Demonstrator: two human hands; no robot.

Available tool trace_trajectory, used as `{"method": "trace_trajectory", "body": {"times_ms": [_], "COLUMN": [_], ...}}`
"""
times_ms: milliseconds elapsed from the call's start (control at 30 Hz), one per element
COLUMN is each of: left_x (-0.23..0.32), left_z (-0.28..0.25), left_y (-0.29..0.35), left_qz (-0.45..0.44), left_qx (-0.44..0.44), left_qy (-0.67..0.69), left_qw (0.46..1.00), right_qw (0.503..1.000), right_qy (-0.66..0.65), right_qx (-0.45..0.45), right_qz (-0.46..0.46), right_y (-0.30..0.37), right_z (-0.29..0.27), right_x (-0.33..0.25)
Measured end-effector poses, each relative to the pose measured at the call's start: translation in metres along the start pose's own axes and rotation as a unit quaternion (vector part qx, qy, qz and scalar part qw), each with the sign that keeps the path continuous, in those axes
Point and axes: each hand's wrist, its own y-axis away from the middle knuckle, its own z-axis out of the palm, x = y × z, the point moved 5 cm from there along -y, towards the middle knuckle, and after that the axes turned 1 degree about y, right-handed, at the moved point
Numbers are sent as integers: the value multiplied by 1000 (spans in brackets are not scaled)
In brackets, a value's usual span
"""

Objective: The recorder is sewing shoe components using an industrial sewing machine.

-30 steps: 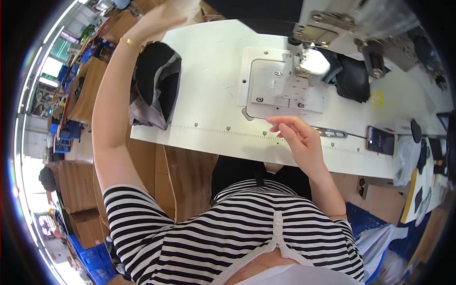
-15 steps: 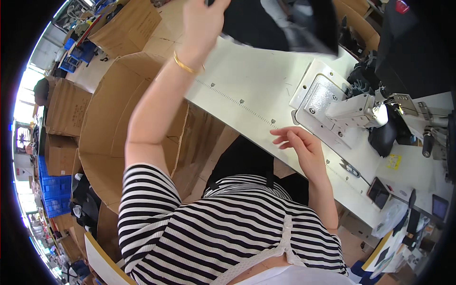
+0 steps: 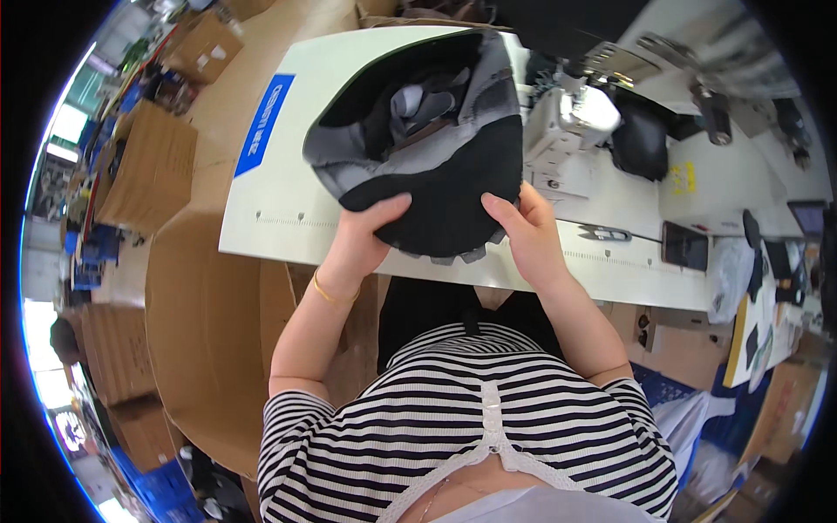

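Observation:
Between my two hands, over the white table (image 3: 275,200), is a black and grey fabric piece (image 3: 445,187), hollow like a hat. Its opening faces up and shows loose grey and black cloth inside; the near edge is jagged. My left hand (image 3: 362,237) grips the near left edge, thumb on the black cloth. On the near right edge my right hand (image 3: 530,231) pinches likewise, with its thumb on top. The fingers beneath the piece are partly hidden.
A white sewing machine (image 3: 567,126) stands on the right, with dark cloth (image 3: 641,139) beside its head. Thread snips (image 3: 605,234) and a dark phone (image 3: 684,247) lie near the table's front edge. A large open cardboard box (image 3: 218,305) stands at the left.
The fabric piece has come from the far side of the table toward me. My left hand has drawn back nearer, and my right hand, free before, now grips the piece too. The view has turned.

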Motion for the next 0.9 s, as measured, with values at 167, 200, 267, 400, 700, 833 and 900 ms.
{"method": "trace_trajectory", "body": {"times_ms": [167, 200, 267, 400, 700, 833, 900], "left_x": [11, 12, 16, 22, 32, 31, 30], "left_z": [32, 37, 43, 52, 74, 70, 68], "left_y": [5, 4, 0, -13, -33, -34, -32], "left_qz": [68, 69, 69, 79, 89, 85, 87], "left_qx": [-26, -49, -77, -66, -33, -32, -16], "left_qy": [-97, -93, -89, -84, -63, -62, -56], "left_qw": [993, 992, 991, 991, 993, 994, 994], "right_qw": [999, 1000, 999, 997, 992, 994, 994], "right_qy": [13, -14, -39, -79, -112, -96, -98], "right_qx": [31, 24, 24, 12, 62, 53, 51], "right_qz": [11, -5, -21, 13, -8, 2, -4], "right_y": [20, 23, 26, 19, 1, 5, 5], "right_z": [-5, -3, -4, -7, -21, -16, -15], "right_x": [-25, -30, -39, -42, -51, -50, -51]}}
